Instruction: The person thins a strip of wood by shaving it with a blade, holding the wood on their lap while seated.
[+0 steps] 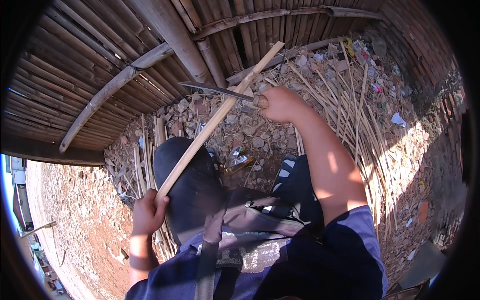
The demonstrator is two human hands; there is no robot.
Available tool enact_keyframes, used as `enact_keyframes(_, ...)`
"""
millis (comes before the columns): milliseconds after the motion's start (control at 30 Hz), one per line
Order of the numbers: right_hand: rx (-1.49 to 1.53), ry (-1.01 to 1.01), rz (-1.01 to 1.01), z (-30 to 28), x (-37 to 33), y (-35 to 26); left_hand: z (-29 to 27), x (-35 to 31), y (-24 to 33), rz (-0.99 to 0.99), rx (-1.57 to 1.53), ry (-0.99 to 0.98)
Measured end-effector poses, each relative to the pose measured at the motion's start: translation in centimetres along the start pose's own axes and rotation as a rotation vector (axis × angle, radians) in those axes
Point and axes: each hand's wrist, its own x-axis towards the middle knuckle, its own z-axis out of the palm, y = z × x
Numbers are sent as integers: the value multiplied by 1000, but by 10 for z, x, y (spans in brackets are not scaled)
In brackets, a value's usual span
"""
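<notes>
A long pale strip of split bamboo (pixel 207 131) slants from lower left up to the far middle, passing over my left knee. Its near end is gripped by my left hand (pixel 148 212), the thumb lying on top of it. My right hand (pixel 281 104) is closed round the wooden handle of a large knife (pixel 220 90). The knife's dark blade points left and crosses the strip at its upper part; whether the edge touches the wood I cannot tell. Beyond the blade the strip's far end sticks out freely.
Many thin bamboo strips (pixel 361 125) lie piled on the right, and more strips (pixel 137 167) lie left of my knee. A bamboo-slat wall (pixel 100 55) with poles rises ahead. A brick wall (pixel 425 45) stands at the right. Rubble and a shiny wrapper (pixel 237 159) cover the ground between my legs.
</notes>
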Motion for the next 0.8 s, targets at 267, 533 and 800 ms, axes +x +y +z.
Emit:
enact_keyframes(267, -46, -194, -150, 3, -18, -66, 4, -3, 1, -7, 111, -58)
enact_keyframes(533, 280, -43, 97, 4, 15, 3, 20, 2, -6, 42, 12, 28)
enact_keyframes(800, 17, -62, -124, -2, -15, -68, 17, 3, -15, 61, -79, -13)
